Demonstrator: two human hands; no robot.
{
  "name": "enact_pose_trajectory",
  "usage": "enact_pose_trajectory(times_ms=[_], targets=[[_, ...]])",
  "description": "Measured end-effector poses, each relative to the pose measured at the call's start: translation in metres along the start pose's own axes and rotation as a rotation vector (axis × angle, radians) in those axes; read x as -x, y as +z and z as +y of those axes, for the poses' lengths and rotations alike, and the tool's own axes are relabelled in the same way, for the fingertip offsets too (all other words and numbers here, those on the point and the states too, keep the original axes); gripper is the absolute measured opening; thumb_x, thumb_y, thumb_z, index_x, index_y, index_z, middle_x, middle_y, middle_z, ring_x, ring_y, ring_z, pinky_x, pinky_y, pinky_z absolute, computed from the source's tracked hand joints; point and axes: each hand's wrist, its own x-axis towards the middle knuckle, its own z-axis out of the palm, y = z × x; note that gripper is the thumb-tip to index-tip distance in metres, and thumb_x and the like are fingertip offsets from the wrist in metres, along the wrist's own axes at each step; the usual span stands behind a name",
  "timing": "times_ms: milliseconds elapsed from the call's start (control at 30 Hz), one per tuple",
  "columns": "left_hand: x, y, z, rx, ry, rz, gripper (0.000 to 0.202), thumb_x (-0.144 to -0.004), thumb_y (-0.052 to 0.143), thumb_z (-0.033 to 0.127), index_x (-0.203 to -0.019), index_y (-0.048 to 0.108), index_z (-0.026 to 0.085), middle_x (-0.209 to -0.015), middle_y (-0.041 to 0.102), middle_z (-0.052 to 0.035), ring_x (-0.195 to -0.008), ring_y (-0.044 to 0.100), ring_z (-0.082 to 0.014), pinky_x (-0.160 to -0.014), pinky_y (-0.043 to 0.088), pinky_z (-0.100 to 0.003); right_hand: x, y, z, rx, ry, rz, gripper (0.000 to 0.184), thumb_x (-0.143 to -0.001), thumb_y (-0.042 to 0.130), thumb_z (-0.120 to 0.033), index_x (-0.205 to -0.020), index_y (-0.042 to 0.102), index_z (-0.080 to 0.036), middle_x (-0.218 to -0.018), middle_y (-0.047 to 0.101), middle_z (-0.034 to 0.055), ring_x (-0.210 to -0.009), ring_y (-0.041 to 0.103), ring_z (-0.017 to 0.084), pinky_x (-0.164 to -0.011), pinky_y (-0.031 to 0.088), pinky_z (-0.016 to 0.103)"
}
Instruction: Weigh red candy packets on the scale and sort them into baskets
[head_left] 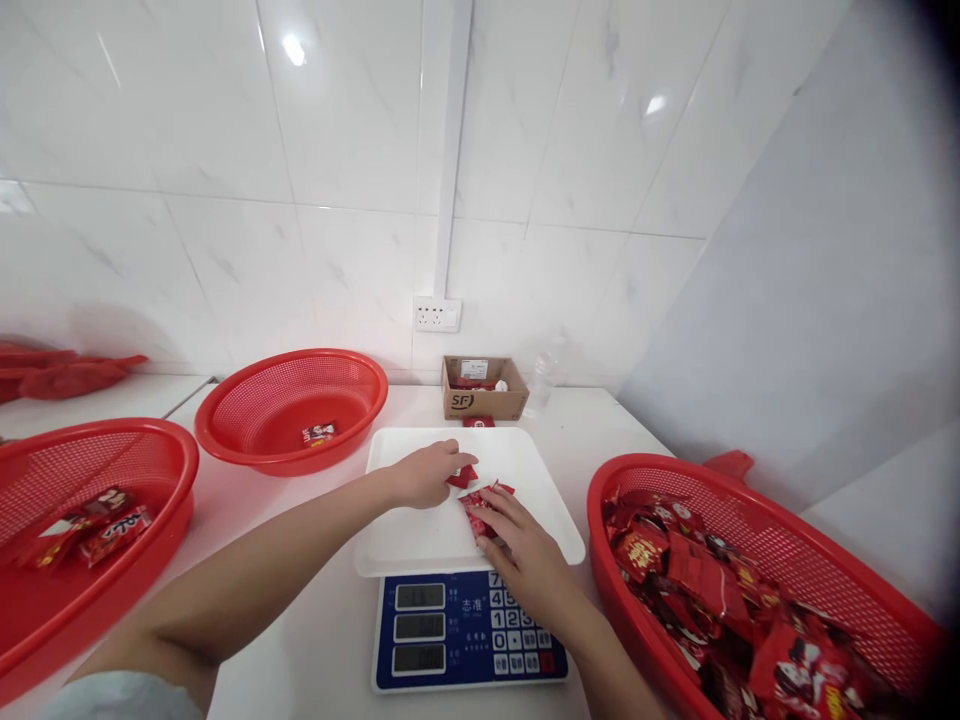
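Note:
Over the white tray [405, 540] of a digital scale [471, 630], my left hand [431, 474] pinches a small red packet [463, 477], mostly covered by the fingers. Just to the right and nearer to me, my right hand [525, 550] has its fingers over a red and pink printed packet [474, 508], with the thumb at its lower edge. The two packets lie close together near the tray's middle. The scale's blue panel has three small displays and a keypad, which my right hand partly covers.
A red basket [626, 468] full of red packets stands at the right. On the left are a basket [176, 440] with several packets and another [292, 365] with one packet. Behind the tray are a cardboard box [486, 402] and a clear plastic bottle [541, 385].

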Motion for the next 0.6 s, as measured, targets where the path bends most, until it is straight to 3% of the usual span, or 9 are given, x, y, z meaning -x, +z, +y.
enact_pose_trajectory(times_ms=[133, 267, 433, 600], targets=[[-0.010, -0.004, 0.005, -0.061, 0.019, -0.053, 0.042, -0.071, 0.050, 0.005, -0.109, 0.058, 0.019, -0.109, 0.052, -0.0107, -0.105, 0.052, -0.0267, -0.083, 0.045, -0.035, 0.000, 0.000, -0.001, 0.007, 0.001, -0.003, 0.039, -0.089, 0.042, -0.026, -0.127, 0.054, -0.027, -0.138, 0.047, 0.0037, -0.132, 0.035, 0.023, -0.107, 0.034, 0.047], [-0.011, -0.007, 0.002, -0.077, 0.017, -0.044, 0.030, -0.069, 0.053, 0.005, -0.096, 0.060, 0.017, -0.123, 0.047, -0.0111, -0.115, 0.045, -0.0281, -0.092, 0.040, -0.037, 0.000, -0.001, -0.003, 0.014, 0.007, -0.009, 0.040, -0.089, 0.042, -0.026, -0.128, 0.053, -0.026, -0.138, 0.047, 0.0039, -0.132, 0.035, 0.022, -0.108, 0.033, 0.045], [-0.005, -0.008, -0.007, -0.030, -0.046, -0.021, 0.018, -0.072, 0.050, 0.008, -0.083, 0.060, 0.017, -0.099, 0.059, -0.0091, -0.103, 0.052, -0.0271, -0.086, 0.042, -0.036, 0.000, -0.001, -0.003, 0.000, 0.004, -0.005, 0.041, -0.089, 0.042, -0.026, -0.129, 0.052, -0.027, -0.138, 0.048, 0.0038, -0.132, 0.035, 0.022, -0.108, 0.034, 0.045], [0.000, -0.010, -0.007, 0.116, -0.192, 0.039, 0.017, -0.068, 0.050, 0.008, -0.080, 0.056, 0.018, -0.093, 0.059, -0.0093, -0.093, 0.058, -0.0284, -0.080, 0.044, -0.039, 0.001, -0.001, -0.003, -0.036, 0.020, 0.007, 0.042, -0.088, 0.043, -0.025, -0.129, 0.052, -0.027, -0.138, 0.047, 0.0043, -0.132, 0.035, 0.022, -0.108, 0.033, 0.046]])
